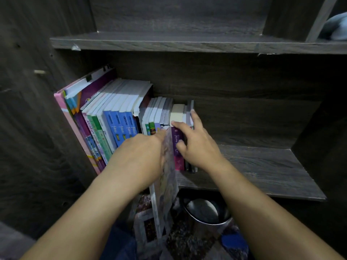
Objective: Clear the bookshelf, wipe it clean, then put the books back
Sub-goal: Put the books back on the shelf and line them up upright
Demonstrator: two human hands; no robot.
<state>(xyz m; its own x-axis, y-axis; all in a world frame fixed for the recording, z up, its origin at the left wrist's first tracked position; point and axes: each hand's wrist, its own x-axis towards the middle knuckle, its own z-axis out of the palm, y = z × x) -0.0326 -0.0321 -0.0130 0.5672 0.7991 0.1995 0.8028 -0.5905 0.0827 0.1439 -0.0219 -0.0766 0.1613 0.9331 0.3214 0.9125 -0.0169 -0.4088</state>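
Hemming grey book: shelved books, bin below

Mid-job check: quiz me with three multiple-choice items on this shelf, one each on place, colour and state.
1. On the shelf the books stand: A at right; B at left; C midway.
2. The spine the right hand touches is: A orange; B yellow; C purple.
3. The pale book the left hand holds is: A partly pulled out; B lying flat; C on the upper shelf.
Key: B, the row hugs the left wall; C, purple shows under the fingers; A, it juts past the shelf's front edge.
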